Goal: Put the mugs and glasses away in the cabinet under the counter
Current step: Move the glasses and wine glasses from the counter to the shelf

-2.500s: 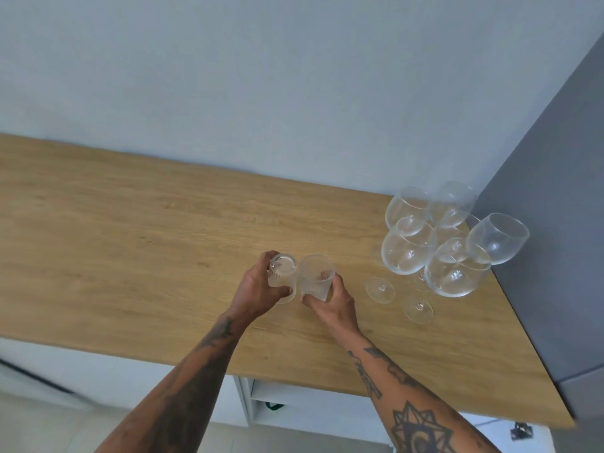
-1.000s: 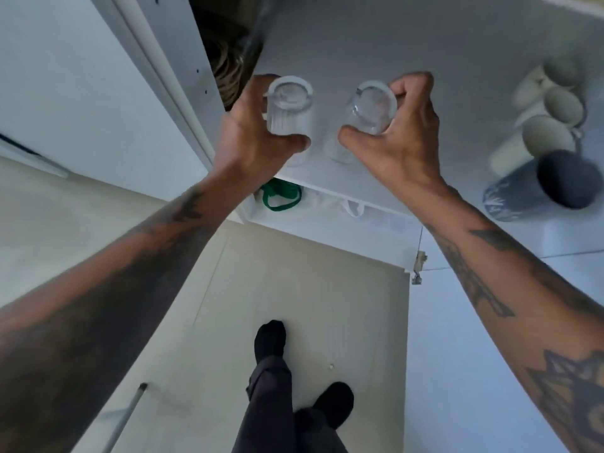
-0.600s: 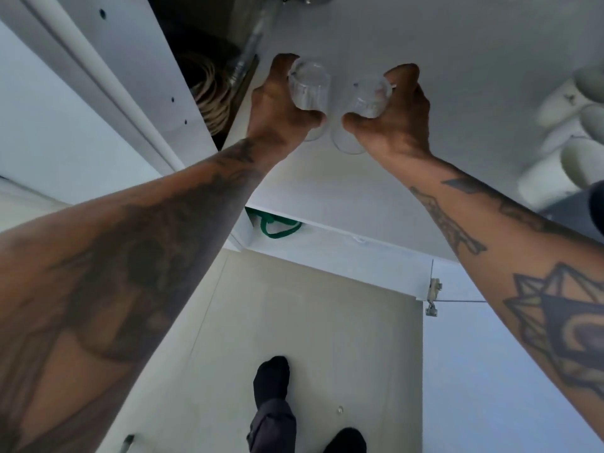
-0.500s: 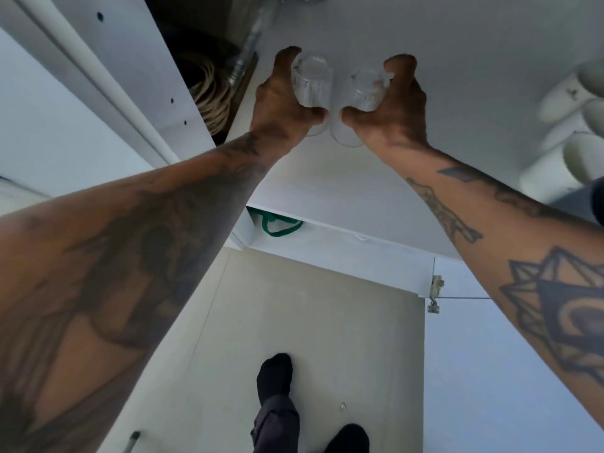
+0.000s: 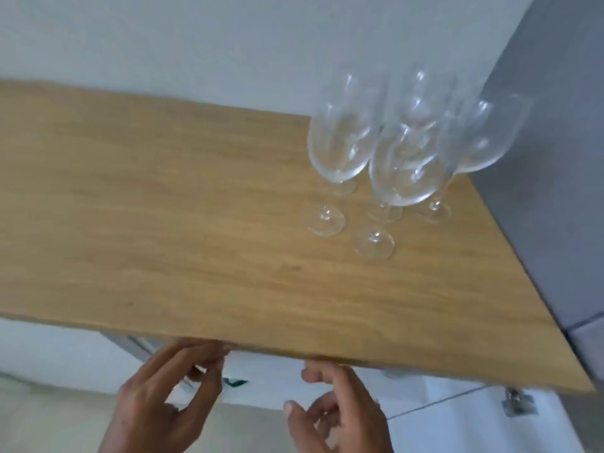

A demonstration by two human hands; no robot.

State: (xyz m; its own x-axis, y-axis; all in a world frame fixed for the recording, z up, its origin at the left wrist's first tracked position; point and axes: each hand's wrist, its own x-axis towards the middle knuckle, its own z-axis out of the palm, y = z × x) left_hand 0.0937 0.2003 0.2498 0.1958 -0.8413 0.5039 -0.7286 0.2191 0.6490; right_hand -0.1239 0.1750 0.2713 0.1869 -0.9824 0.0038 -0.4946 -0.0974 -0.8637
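Reaching upward, left hand (image 5: 163, 400) and right hand (image 5: 340, 416), fingers spread and empty, below worktop (image 5: 163, 207); crowded glasses (image 5: 392, 142) could topple if knocked.

Worktop (image 5: 163, 223): light oak grain, set against a pale wall (image 5: 196, 37). Grey panel (image 5: 555, 191) adjoining at right. Beige floor (image 5: 65, 420) below.
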